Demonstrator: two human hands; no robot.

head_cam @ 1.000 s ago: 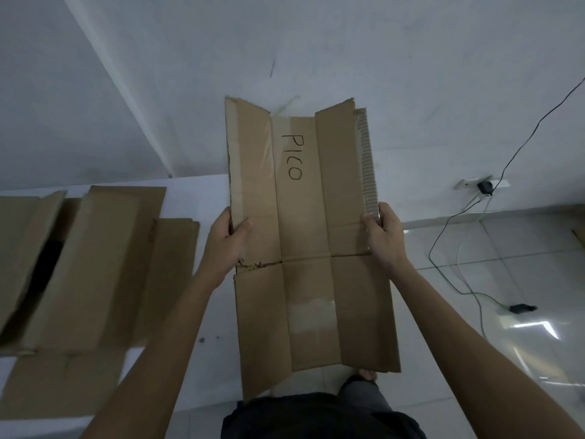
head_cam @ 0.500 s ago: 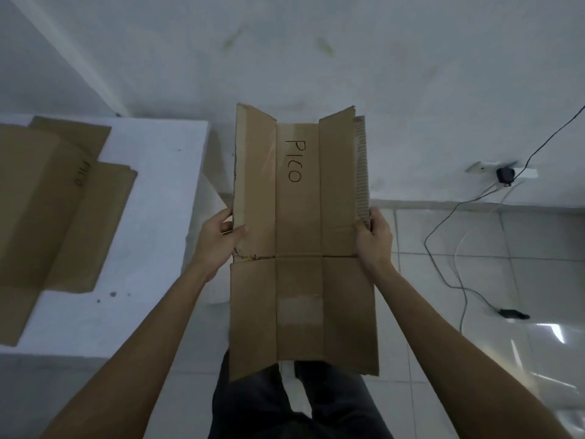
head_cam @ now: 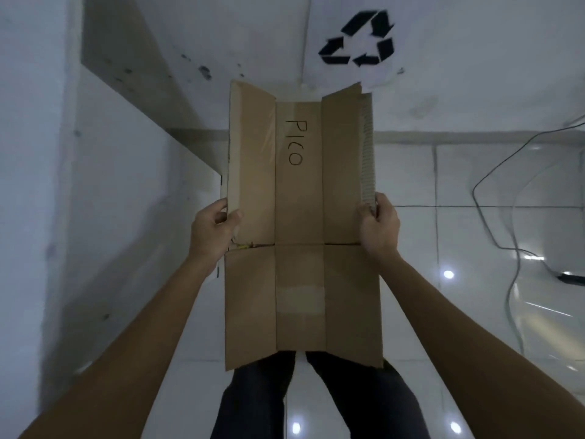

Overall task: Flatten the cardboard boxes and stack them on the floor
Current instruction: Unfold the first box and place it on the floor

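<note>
The cardboard box (head_cam: 300, 236), already pressed flat, hung in the air in front of the person, above their legs and the tiled floor (head_cam: 474, 236), held by its two long edges. The left hand (head_cam: 212, 233) gripped the left edge, thumb curled over the front face and fingers wrapped behind; the right hand (head_cam: 378, 226) gripped the right edge just below a strip of exposed corrugation, fingers curled round it.

To do this step well, I judged the person should keep both grips level so the flaps did not swing open, lower the sheet flat rather than drop it, and square it to the spot near the wall's recycling sign (head_cam: 359, 39) (presumably the stacking place; no stack was visible from where I stood).

The box was plain brown, creased lengthwise into three panels, with a cross fold at hand height. "PICO" was handwritten on the upper middle panel, pale tape remnants showed on the lower one, and the left end of the cross fold looked torn.
</note>
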